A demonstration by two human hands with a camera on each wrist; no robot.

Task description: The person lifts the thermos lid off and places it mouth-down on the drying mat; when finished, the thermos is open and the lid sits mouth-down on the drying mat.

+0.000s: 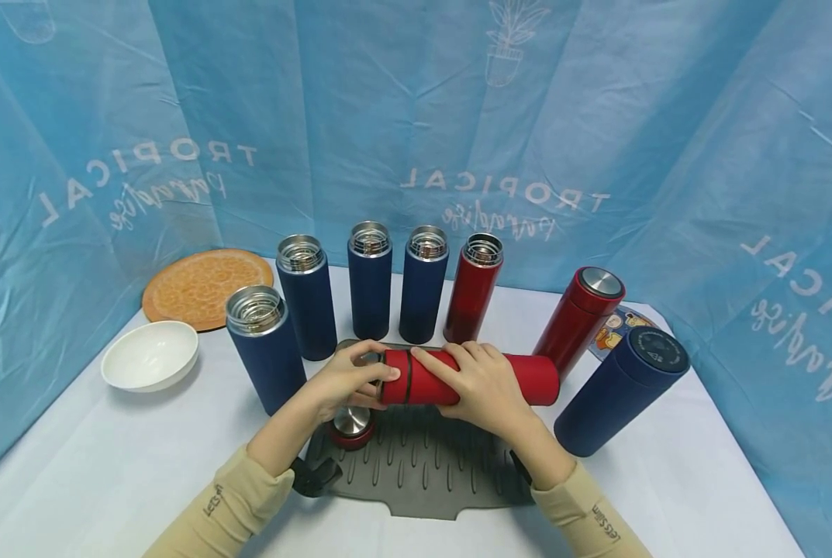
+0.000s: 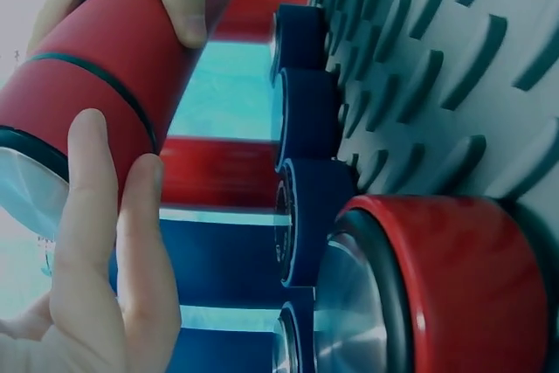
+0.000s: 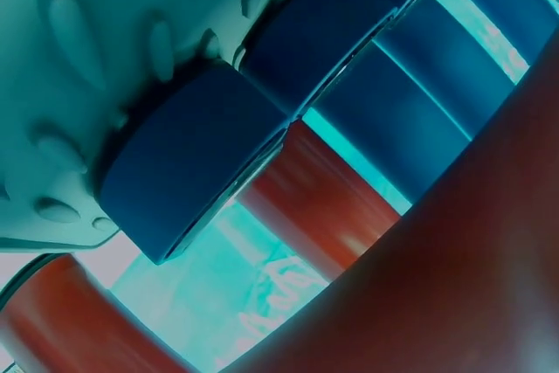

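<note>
A red bottle (image 1: 537, 380) lies level in both hands above the grey-green ridged mat (image 1: 422, 484). My right hand (image 1: 481, 384) grips the body from above. With thumb and fingers, my left hand (image 1: 346, 380) holds the red lid (image 1: 397, 394) at the left end; its silver top and dark seam show in the left wrist view. Under the left hand, a loose red lid (image 1: 351, 434) with a silver top rests on the mat. Blue lids (image 2: 319, 211) stand in a row beyond it, mostly hidden from the head camera by the bottle and hands.
Several lidless blue bottles (image 1: 426, 291) and a lidless red bottle (image 1: 473, 298) stand behind the mat. At the right are a lidded red bottle (image 1: 572, 318) and a lidded blue bottle (image 1: 614, 395). A white bowl (image 1: 150, 356) and an orange round mat (image 1: 202, 287) lie left.
</note>
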